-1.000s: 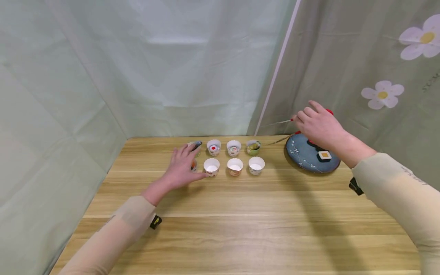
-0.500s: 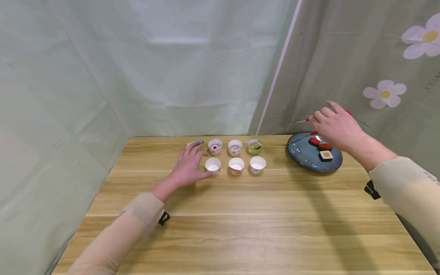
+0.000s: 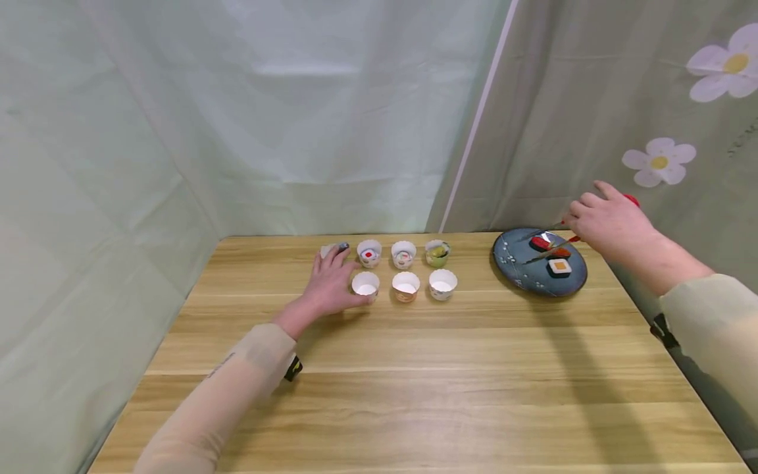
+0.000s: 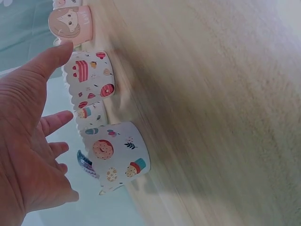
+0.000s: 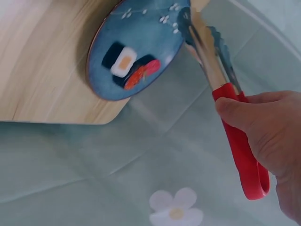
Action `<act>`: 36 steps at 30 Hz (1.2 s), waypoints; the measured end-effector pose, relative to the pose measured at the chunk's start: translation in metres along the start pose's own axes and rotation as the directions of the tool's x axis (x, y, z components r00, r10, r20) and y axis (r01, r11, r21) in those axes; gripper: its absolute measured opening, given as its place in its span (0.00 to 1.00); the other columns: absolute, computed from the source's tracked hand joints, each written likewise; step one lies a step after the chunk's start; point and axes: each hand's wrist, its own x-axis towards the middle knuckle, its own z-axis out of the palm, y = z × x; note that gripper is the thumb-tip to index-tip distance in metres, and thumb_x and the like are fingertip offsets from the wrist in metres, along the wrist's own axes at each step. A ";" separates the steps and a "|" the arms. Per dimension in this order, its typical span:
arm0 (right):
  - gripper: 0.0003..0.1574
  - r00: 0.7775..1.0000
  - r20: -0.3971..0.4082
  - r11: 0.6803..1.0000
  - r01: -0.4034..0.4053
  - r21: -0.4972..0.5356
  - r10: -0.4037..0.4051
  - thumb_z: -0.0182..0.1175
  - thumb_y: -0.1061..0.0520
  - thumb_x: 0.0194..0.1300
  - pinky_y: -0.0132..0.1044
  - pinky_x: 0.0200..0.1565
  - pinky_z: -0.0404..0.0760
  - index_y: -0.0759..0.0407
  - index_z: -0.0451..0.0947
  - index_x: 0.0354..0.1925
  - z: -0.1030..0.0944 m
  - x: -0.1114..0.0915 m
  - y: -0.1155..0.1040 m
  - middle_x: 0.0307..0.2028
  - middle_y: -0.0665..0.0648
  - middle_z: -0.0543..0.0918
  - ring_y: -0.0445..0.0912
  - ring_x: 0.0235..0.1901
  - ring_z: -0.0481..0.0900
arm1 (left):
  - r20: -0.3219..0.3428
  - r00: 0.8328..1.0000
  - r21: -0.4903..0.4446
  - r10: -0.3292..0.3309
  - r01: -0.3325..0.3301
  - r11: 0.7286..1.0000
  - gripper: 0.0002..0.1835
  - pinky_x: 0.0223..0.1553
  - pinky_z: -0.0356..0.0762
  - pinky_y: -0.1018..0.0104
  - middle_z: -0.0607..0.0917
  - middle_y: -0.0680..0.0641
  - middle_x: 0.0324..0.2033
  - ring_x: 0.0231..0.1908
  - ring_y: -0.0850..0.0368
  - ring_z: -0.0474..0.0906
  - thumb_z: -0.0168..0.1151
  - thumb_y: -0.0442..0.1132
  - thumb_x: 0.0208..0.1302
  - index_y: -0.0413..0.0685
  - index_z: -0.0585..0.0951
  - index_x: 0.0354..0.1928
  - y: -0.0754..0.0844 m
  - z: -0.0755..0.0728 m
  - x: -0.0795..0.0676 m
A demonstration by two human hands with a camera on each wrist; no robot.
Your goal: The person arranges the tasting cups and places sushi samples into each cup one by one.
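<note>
My right hand (image 3: pixel 612 220) grips red-handled metal tongs (image 5: pixel 242 150), whose spread arms hang over the blue plate (image 3: pixel 515 270). Pieces of sushi lie on that plate: a white one with a yellow-orange centre (image 3: pixel 559 266), a red-topped one (image 3: pixel 539 243) and an orange-topped one (image 3: pixel 561 252). My left hand (image 3: pixel 331 286) hovers with fingers spread at the left end of the paper cups. Its thumb is close to a white front-row cup (image 3: pixel 365 283); whether they touch I cannot tell. In the left wrist view, a doughnut-printed cup (image 4: pixel 117 155) stands beneath the fingers.
Two more front cups (image 3: pixel 405 284) (image 3: pixel 442 283) look empty inside. Behind them, cups (image 3: pixel 369 253) (image 3: pixel 403 255) (image 3: pixel 437 255) have things in them. The wooden table (image 3: pixel 414 382) backs onto a pale curtain (image 3: pixel 308 118).
My right hand has moved right, carrying the spread tongs from left of the plate to above it. The left hand has shifted slightly right along the cups.
</note>
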 end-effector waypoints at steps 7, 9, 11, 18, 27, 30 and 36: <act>0.19 0.996 0.080 0.999 -0.040 0.031 0.037 0.76 0.74 0.47 0.70 0.65 0.61 0.57 0.87 0.35 0.014 -0.016 0.016 0.37 0.58 0.82 0.60 0.45 0.77 | 0.001 1.000 0.019 -0.005 0.005 1.000 0.45 0.73 0.33 0.30 0.57 0.37 0.78 0.78 0.36 0.39 0.72 0.68 0.54 0.45 0.76 0.67 -0.001 0.000 -0.003; 0.18 0.995 0.094 0.998 -0.045 0.037 0.041 0.76 0.73 0.46 0.71 0.64 0.61 0.57 0.86 0.34 0.017 -0.021 0.019 0.36 0.58 0.81 0.61 0.45 0.76 | -0.001 1.000 0.023 -0.005 0.005 1.000 0.45 0.73 0.34 0.30 0.57 0.37 0.78 0.78 0.36 0.40 0.73 0.67 0.54 0.45 0.76 0.66 0.000 0.000 -0.004; 0.18 0.993 0.105 0.998 -0.047 0.033 0.044 0.77 0.73 0.44 0.71 0.64 0.62 0.57 0.86 0.33 0.019 -0.023 0.020 0.35 0.58 0.81 0.61 0.45 0.76 | -0.002 1.000 0.023 -0.006 0.006 1.000 0.45 0.73 0.35 0.30 0.57 0.37 0.78 0.78 0.36 0.41 0.73 0.67 0.54 0.45 0.77 0.66 0.000 0.000 -0.004; 0.19 0.990 0.139 0.999 -0.034 0.011 0.033 0.81 0.69 0.40 0.71 0.64 0.62 0.53 0.85 0.31 0.024 -0.021 0.020 0.34 0.55 0.80 0.59 0.43 0.76 | -0.001 1.000 0.006 -0.010 0.010 1.000 0.44 0.72 0.33 0.29 0.56 0.35 0.78 0.78 0.35 0.40 0.75 0.65 0.52 0.45 0.77 0.65 -0.003 0.005 -0.003; 0.20 0.982 0.188 1.000 -0.021 -0.021 0.025 0.82 0.66 0.40 0.71 0.64 0.62 0.51 0.86 0.32 0.031 -0.013 0.017 0.36 0.55 0.83 0.59 0.44 0.76 | 0.014 1.000 -0.003 -0.028 0.028 1.000 0.44 0.73 0.31 0.31 0.55 0.36 0.78 0.78 0.36 0.39 0.73 0.68 0.53 0.46 0.77 0.65 -0.002 0.007 -0.002; 0.18 0.979 0.202 0.999 -0.021 -0.032 0.027 0.82 0.65 0.41 0.70 0.63 0.63 0.50 0.85 0.30 0.030 -0.010 0.015 0.35 0.54 0.84 0.58 0.43 0.76 | 0.016 0.999 -0.005 -0.029 0.029 1.000 0.45 0.73 0.31 0.31 0.55 0.36 0.78 0.78 0.36 0.39 0.73 0.67 0.53 0.45 0.77 0.65 -0.001 0.008 -0.002; 0.17 0.966 0.255 0.998 -0.036 -0.045 0.047 0.81 0.65 0.44 0.67 0.60 0.66 0.51 0.84 0.30 0.032 -0.009 0.015 0.34 0.54 0.82 0.57 0.41 0.75 | 0.011 1.000 -0.007 -0.026 0.026 1.000 0.44 0.73 0.32 0.30 0.56 0.36 0.78 0.78 0.35 0.40 0.73 0.67 0.53 0.45 0.77 0.65 0.002 0.007 -0.003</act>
